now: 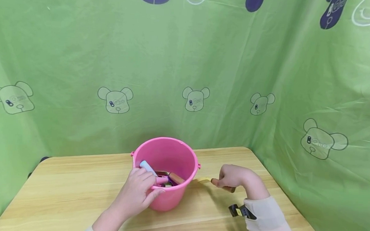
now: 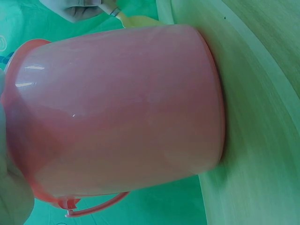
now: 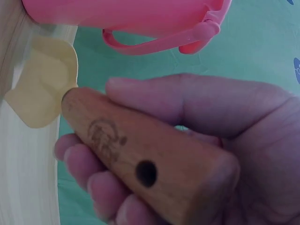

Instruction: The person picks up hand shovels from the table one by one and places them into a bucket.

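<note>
A pink bucket [image 1: 166,200] stands upright on the wooden table. My left hand [image 1: 135,188] grips its near rim, thumb outside and fingers over the edge. Inside the bucket lie a light blue cylinder-shaped piece [image 1: 148,167], a brown wooden handle [image 1: 176,178] and a pink piece [image 1: 162,180], among other partly hidden things. To the right of the bucket, my right hand [image 1: 234,176] holds a small yellow shovel [image 3: 47,77] by its wooden handle. The yellow blade points left, close to the bucket's side and low over the table.
The bucket's pink carrying handle [image 3: 159,44] hangs down along its outside. Green cloth [image 1: 162,60] with bear drawings encloses the wooden table [image 1: 66,186] at the back and sides. A black wrist camera [image 1: 241,211] is strapped to the right wrist.
</note>
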The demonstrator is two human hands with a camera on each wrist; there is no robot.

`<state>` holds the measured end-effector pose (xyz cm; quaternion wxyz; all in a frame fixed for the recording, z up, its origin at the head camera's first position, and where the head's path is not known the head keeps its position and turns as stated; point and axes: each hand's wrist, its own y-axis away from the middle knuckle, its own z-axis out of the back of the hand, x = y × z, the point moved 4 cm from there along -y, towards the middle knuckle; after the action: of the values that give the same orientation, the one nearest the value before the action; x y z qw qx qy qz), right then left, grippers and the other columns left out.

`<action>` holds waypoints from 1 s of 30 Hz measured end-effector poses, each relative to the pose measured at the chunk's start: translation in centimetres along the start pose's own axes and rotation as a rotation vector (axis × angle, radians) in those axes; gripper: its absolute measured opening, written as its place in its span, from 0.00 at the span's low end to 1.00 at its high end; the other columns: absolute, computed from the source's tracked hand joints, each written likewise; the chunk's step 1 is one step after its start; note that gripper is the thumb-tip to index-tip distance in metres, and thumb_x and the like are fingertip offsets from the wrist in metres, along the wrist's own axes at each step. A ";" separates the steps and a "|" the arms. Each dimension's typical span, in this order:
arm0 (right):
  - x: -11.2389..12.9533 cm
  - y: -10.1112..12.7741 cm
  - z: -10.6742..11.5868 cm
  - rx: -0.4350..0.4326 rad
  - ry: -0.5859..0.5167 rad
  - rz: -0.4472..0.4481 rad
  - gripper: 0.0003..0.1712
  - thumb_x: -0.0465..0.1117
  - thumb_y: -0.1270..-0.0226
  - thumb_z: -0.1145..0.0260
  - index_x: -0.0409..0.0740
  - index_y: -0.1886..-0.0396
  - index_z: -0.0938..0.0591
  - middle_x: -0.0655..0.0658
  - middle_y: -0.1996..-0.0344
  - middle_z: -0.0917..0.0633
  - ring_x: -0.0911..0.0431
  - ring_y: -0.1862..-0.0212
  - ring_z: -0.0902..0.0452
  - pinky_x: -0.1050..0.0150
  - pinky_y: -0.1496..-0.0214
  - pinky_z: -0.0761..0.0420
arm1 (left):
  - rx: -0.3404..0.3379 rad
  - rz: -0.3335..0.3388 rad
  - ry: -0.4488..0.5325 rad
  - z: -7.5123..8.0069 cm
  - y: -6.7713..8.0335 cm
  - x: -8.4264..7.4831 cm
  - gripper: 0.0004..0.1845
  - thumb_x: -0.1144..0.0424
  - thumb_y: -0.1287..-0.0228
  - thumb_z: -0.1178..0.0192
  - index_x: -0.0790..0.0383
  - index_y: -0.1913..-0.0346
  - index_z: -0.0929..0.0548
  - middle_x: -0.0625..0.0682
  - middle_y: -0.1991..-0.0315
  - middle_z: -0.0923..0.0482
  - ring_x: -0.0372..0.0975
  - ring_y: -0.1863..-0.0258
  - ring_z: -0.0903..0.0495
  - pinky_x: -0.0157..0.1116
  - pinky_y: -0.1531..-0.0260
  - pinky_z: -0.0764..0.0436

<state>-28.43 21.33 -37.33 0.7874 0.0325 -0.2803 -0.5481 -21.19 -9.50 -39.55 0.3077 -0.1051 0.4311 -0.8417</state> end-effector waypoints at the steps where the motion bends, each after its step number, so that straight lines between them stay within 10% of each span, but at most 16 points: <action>1: 0.1 0.1 0.0 0.006 0.000 0.008 0.31 0.53 0.30 0.35 0.48 0.93 0.29 0.54 0.94 0.30 0.60 0.86 0.32 0.63 0.69 0.25 | 0.001 0.001 0.000 0.0 0.0 0.0 0.19 0.41 0.26 0.49 0.49 0.67 0.20 0.37 0.66 0.21 0.37 0.64 0.28 0.41 0.55 0.33; 30: 2.4 2.9 4.8 0.022 0.123 0.093 0.32 0.59 0.29 0.38 0.52 0.92 0.31 0.57 0.93 0.31 0.62 0.85 0.37 0.66 0.74 0.33 | -0.001 0.008 0.003 0.1 0.0 -0.1 0.19 0.41 0.25 0.50 0.49 0.67 0.21 0.38 0.66 0.21 0.37 0.64 0.27 0.42 0.54 0.32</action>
<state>-27.70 21.63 -31.25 0.8275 0.0617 -0.2387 -0.5045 -21.05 -9.50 -39.48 0.3103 -0.1025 0.4322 -0.8405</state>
